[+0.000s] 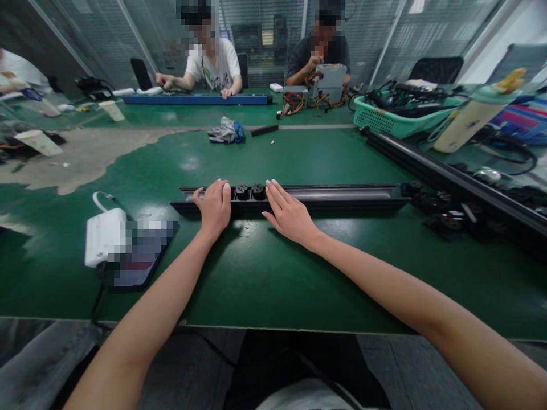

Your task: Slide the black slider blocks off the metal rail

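A long black channel-shaped rail (350,196) lies crosswise on the green table. Two round-faced black socket modules, the left one (241,192) and the right one (258,192), sit in its channel between my hands. My left hand (214,206) curls over the rail left of the modules, thumb side close to them; what lies under its fingers is hidden. My right hand (293,215) is laid over the rail just right of the modules, fingers stretched out, fingertips at the right module and thumb apart.
A white power bank (105,236) and a phone (143,256) lie at left. Several black parts (448,213) and a longer black rail (427,156) are at right. Behind stand a green basket (384,117), a bottle (474,114) and gloves (226,131). Co-workers (213,62) sit opposite.
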Demonstrator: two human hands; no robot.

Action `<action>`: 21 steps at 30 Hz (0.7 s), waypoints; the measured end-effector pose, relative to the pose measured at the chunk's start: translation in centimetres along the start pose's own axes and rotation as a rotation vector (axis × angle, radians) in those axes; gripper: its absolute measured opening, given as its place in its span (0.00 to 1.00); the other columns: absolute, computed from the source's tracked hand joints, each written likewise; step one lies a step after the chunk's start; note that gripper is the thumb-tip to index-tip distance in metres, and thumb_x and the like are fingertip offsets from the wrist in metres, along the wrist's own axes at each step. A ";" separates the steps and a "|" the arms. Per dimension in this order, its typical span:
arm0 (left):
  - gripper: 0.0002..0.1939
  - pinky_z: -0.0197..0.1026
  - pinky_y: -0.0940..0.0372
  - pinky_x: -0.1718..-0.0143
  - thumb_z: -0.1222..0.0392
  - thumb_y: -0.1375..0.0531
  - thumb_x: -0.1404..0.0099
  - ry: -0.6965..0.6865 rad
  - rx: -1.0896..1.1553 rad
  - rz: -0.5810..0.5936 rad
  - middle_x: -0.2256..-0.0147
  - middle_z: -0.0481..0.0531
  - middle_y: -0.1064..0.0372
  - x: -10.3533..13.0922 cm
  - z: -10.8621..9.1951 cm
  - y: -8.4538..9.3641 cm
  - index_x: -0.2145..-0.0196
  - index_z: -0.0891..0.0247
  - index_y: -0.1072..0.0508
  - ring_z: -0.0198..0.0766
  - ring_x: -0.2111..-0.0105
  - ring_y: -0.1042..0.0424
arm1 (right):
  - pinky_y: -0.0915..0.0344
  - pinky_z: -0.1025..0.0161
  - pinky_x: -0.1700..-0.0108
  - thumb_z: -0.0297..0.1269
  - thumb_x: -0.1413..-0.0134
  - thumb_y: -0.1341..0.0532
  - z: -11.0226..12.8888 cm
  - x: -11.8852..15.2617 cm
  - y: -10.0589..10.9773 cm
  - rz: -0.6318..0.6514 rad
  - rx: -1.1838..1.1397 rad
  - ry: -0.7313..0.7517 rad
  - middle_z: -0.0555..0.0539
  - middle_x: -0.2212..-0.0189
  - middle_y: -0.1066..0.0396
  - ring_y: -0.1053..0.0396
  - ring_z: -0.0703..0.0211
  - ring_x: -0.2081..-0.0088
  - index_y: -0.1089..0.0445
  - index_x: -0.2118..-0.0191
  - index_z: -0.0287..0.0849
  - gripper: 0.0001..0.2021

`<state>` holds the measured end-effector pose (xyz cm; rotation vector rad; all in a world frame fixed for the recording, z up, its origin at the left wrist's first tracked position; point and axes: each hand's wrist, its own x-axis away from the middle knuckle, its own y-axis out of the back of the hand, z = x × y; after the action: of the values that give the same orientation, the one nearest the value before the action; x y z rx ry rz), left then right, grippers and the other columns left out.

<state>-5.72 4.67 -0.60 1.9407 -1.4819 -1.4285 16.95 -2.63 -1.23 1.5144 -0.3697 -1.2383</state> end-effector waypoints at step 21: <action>0.29 0.57 0.52 0.29 0.50 0.61 0.18 -0.020 -0.010 -0.006 0.39 0.62 0.23 -0.1 0.5 -0.3 0.42 0.59 0.23 0.47 0.34 0.29 | 0.47 0.44 0.21 0.38 0.25 0.45 0.0 0.0 0.1 -0.014 -0.028 -0.009 0.32 0.22 0.49 0.55 0.44 0.20 0.47 0.22 0.27 0.33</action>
<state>-5.96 5.08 -1.00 1.9322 -1.4761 -1.4588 17.02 -2.66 -1.20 1.4901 -0.3464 -1.2572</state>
